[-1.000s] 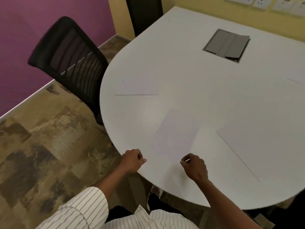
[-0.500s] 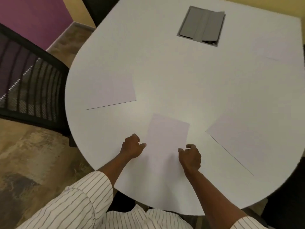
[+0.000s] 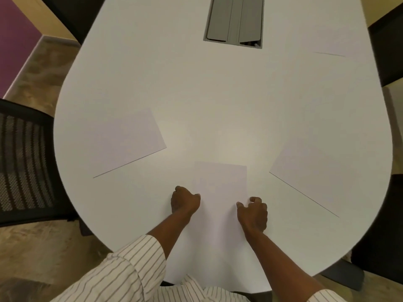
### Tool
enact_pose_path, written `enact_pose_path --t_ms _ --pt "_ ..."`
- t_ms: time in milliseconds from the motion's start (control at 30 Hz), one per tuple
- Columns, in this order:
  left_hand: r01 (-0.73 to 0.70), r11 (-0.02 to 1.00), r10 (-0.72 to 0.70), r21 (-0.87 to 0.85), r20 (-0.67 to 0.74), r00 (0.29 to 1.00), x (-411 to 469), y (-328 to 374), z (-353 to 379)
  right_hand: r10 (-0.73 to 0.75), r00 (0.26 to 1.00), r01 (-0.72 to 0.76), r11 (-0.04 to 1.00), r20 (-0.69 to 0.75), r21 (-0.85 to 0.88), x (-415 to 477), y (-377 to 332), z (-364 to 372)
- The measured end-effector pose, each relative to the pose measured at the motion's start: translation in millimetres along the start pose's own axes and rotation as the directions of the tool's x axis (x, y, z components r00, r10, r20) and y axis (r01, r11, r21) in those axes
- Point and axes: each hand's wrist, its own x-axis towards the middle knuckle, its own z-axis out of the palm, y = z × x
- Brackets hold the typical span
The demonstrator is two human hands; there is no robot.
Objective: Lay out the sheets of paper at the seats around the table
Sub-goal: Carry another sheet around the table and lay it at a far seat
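A white sheet of paper lies flat on the white table, straight in front of me near the rounded end. My left hand is curled at the sheet's left edge, thumb on the paper. At the right edge, my right hand has its thumb and fingertips pinched on the paper. A second sheet lies angled at the left seat, and a third sheet lies angled at the right. A faint fourth sheet rests at the far right.
A black mesh chair stands at the table's left side. Dark chairs stand along the right side. A grey cable hatch is set into the table's middle. Patterned floor and a purple wall are on the left.
The middle sheet has turned from a slant to lie square in front of me. Both hands have slid forward along its side edges. My view has swung right, over the table.
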Motion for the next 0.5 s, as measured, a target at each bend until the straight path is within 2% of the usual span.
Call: enact_pose_path --t_ms 267,500 --pt "0.151 0.988 -0.151 -0.002 0.011 0.988 11.6 6.3 13.6 0.024 1.000 -0.024 0.999 0.003 0.025 -0.3 4.3 1.6" --pt "0.157 0.987 -0.157 0.044 -0.014 0.988 5.2 -2.0 15.0 0.068 0.997 -0.069 0.996 0.023 0.052 6.7 6.8 -1.7"
